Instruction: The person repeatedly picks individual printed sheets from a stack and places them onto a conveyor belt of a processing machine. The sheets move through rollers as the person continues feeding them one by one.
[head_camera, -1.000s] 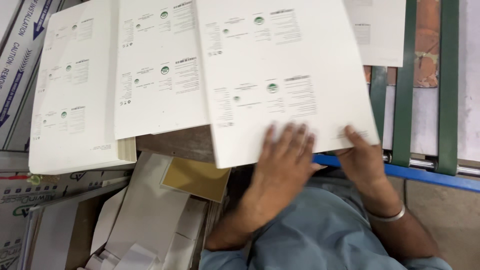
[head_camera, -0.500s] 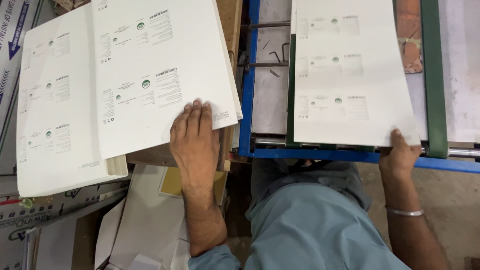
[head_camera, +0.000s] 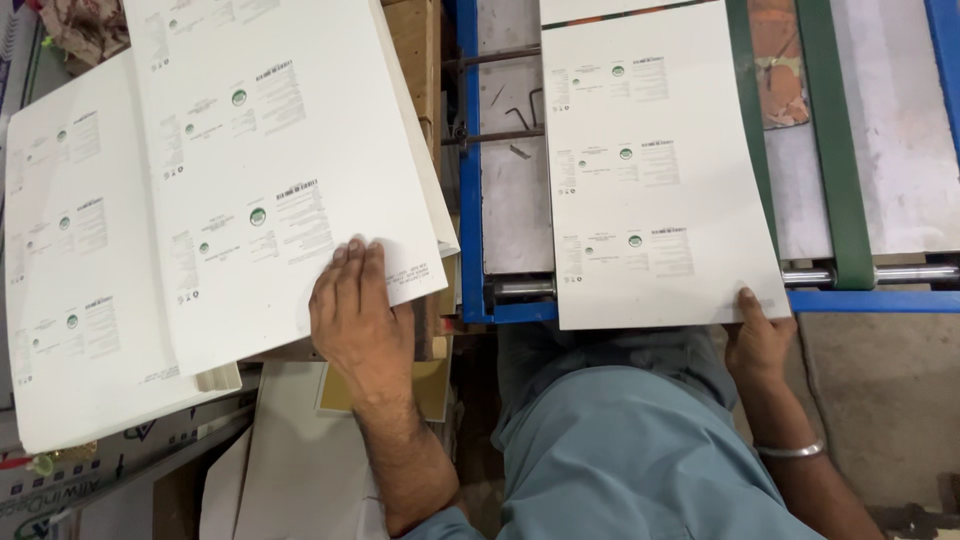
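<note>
A white printed card sheet (head_camera: 655, 170) lies on a blue-framed feed table (head_camera: 470, 180) with green belts (head_camera: 835, 150). My right hand (head_camera: 757, 335) pinches that sheet's near right corner. To the left, a tilted stack of the same printed sheets (head_camera: 270, 170) rests on a wooden surface. Flat on the stack's near edge lies my left hand (head_camera: 357, 315), fingers together and pressing the top sheet. A metal bangle (head_camera: 790, 450) circles my right wrist.
A second pile of white printed sheets (head_camera: 70, 300) lies at the far left. Cardboard boxes (head_camera: 90, 480) and loose card pieces (head_camera: 300, 460) sit below the stacks. A metal roller (head_camera: 880, 273) crosses the table's near end. Bare concrete floor (head_camera: 880, 400) shows at the right.
The sheet held over the stacks one second ago has moved right onto the blue-framed table with my right hand. My left hand stayed on the left stack's edge.
</note>
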